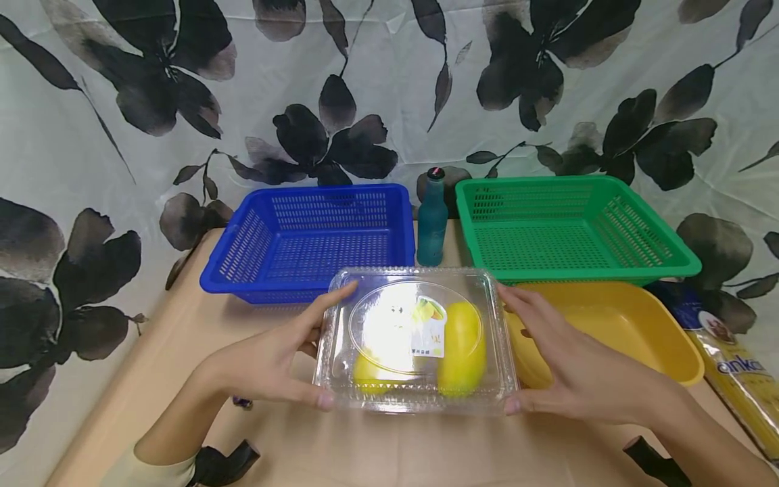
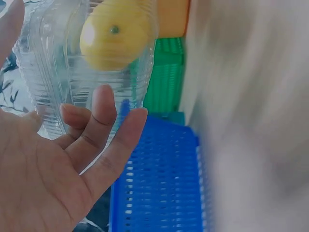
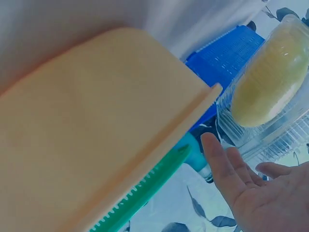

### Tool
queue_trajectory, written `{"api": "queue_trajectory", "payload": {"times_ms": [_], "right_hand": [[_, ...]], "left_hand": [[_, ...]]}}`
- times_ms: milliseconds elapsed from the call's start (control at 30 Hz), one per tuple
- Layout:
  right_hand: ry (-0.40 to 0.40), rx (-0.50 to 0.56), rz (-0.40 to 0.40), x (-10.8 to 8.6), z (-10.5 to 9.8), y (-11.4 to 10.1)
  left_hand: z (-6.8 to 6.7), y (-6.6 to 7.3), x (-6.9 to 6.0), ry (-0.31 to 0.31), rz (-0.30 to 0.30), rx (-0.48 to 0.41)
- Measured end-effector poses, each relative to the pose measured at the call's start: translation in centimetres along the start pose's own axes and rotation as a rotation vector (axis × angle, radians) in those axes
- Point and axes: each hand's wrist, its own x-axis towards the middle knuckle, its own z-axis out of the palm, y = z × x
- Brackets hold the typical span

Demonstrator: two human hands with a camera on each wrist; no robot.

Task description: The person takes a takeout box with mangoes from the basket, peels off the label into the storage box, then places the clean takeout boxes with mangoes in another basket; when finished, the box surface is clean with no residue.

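Note:
Both hands hold a clear plastic clamshell box [image 1: 398, 287] up off the table, one at each end. Two yellow mangoes [image 1: 464, 348] lie inside it, and a white label [image 1: 429, 328] with a fruit picture is on the lid. My left hand [image 1: 262, 362] grips the left end, thumb at the near corner and index finger along the far one. At the other end my right hand [image 1: 578, 365] grips with its thumb at the near corner and fingers at the far side. One rounded mango [image 2: 115, 36] shows through the box wall in the left wrist view.
Behind the box stand a blue basket [image 1: 310, 294] and a green basket [image 1: 584, 274], with a teal bottle [image 1: 431, 230] between them. A yellow tray [image 1: 657, 338] sits right, partly behind my right hand. Beyond it lies a yellow packet [image 1: 739, 379]. A small dark object [image 1: 242, 403] is near my left wrist.

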Motion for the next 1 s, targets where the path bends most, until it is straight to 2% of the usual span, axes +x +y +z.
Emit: {"api": "queue_trajectory", "payload": {"times_ms": [100, 333, 500, 667, 867, 1000], "right_hand": [[-0.004, -0.019, -0.003, -0.5, 0.4, 0.3], [-0.073, -0.029, 0.058, -0.3, 1.3, 1.0], [-0.096, -0.035, 0.06, -0.2, 1.6, 1.4], [-0.083, -0.058, 0.031, -0.2, 2.3, 2.0], [-0.116, -0.07, 0.05, -0.5, 3.5, 2.6], [-0.114, -0.096, 0.051, -0.5, 3.7, 2.6]], "left_hand": [[0.4, -0.5, 0.1, -0.033, 0.013, -0.019], [0.8, -1.1, 0.0, -0.083, -0.079, 0.007], [1.3, -2.0, 0.3, -0.117, -0.084, 0.03], [1.3, -3.3, 0.6, -0.099, -0.043, 0.082], [1.4, -4.4, 0.7, -0.101, -0.088, 0.058], [1.4, -4.4, 0.6, -0.085, -0.095, 0.131]]}}
